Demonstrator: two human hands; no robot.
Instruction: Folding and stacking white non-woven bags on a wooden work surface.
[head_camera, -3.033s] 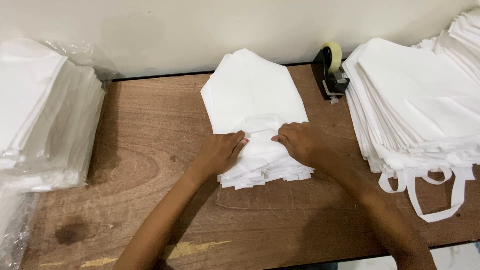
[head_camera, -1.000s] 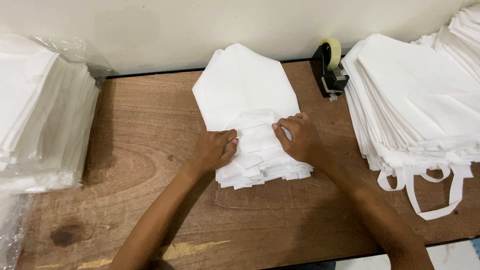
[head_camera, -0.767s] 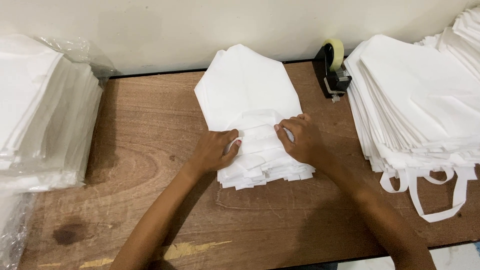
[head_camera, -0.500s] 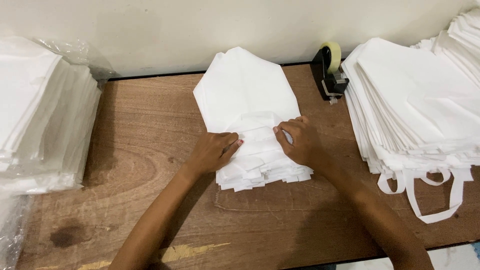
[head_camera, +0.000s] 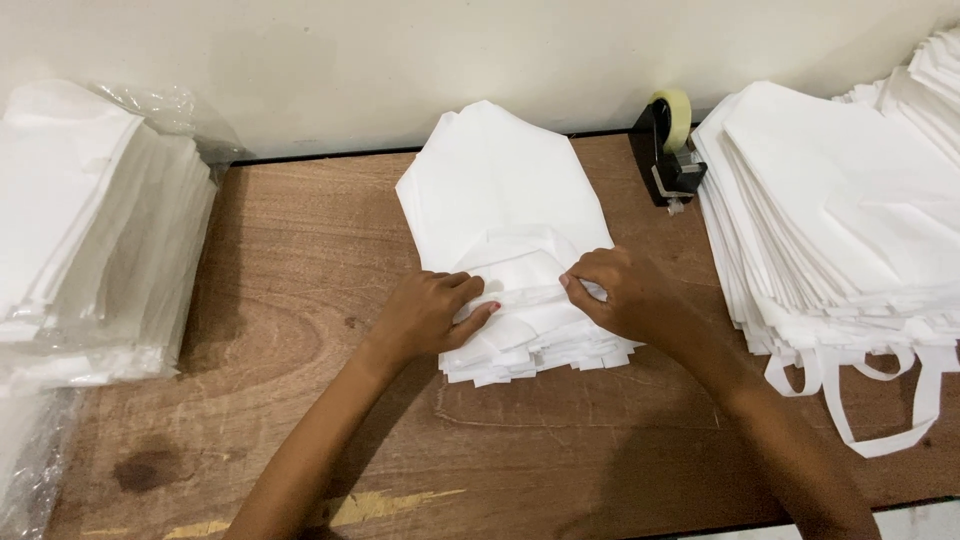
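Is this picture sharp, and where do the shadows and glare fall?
Head view: sharp across the middle pile and both hands, left hand and right hand; soft shadows under the forearms on the table; the white stacks at the left and right look slightly washed out; mild bending near the edges.

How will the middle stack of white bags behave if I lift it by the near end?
The middle stack is probably floppy: thin layers fan out at the near edge. The sheets may slide apart, since nothing binds them. The left hand and right hand press on it.
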